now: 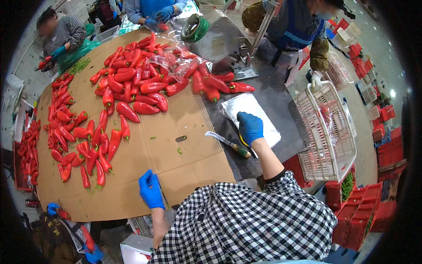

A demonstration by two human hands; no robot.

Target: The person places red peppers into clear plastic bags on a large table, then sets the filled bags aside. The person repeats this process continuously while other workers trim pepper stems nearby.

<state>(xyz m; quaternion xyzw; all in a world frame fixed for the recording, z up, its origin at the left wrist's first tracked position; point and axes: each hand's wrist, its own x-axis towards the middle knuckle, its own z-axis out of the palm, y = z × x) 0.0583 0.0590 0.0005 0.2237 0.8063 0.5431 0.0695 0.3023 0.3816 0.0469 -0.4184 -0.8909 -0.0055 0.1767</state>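
Note:
My right hand (pixel 251 128), in a blue glove, rests on a stack of white plastic sheets or bags (pixel 255 110) on the dark tabletop; its fingers are bent and whether it grips them cannot be told. A curved-blade knife (pixel 234 147) with a wrapped handle lies just left of that hand, and a yellow-edged tool (pixel 243 139) is partly under it. My left hand (pixel 151 189), also blue-gloved, hovers at the cardboard's near edge, fingers curled, with nothing visible in it. Red peppers (pixel 145 87) are heaped on the cardboard sheet (pixel 184 165) beyond my hands.
A metal scale-like device (pixel 217 36) stands at the back, beside clear plastic bags (pixel 174 62). A white plastic basket (pixel 324 132) is at the right, with red crates (pixel 356 214) below. Co-workers stand around the table; one at lower left holds red peppers (pixel 87 236).

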